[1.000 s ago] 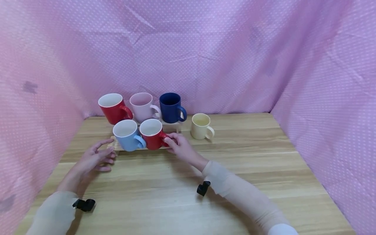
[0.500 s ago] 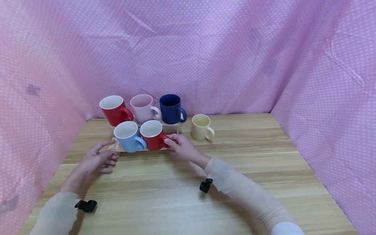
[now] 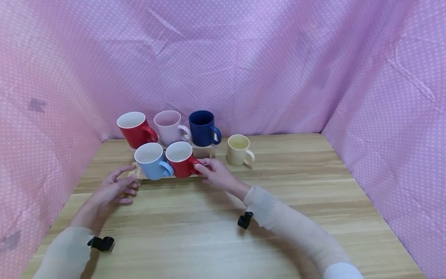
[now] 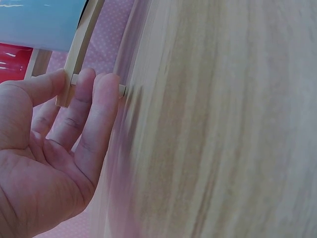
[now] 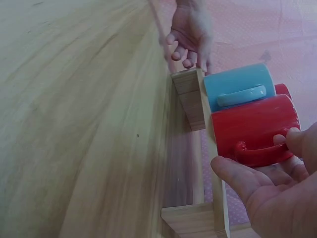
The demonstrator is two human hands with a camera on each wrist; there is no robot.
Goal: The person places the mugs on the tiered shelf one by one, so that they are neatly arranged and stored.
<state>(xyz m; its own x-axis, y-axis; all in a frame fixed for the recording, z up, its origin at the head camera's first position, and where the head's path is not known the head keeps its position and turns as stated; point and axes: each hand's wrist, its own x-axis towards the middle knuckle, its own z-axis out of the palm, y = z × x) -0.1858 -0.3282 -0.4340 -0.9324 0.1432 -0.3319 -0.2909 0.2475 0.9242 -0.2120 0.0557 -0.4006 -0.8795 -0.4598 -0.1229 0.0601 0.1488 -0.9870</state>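
Observation:
A two-tier wooden rack (image 4: 81, 47) bears the mugs. My right hand (image 3: 221, 176) pinches the handle of a red mug (image 3: 179, 166), white inside, which stands upright on the front lower shelf. One right finger lies along the shelf's edge in the right wrist view. Just left of that mug is a light blue mug (image 3: 150, 164), its handle pointing right. At the rack's left end, my left hand (image 3: 113, 190) holds the lower shelf's end, thumb on the top side and fingers below, as the left wrist view shows.
On the upper shelf stand a larger red mug (image 3: 134, 135), a pink mug (image 3: 168, 131) and a navy mug (image 3: 201, 133). A pale yellow mug (image 3: 237, 154) is on the wooden table (image 3: 195, 232) right of the rack. Pink dotted cloth (image 3: 223, 69) surrounds the table.

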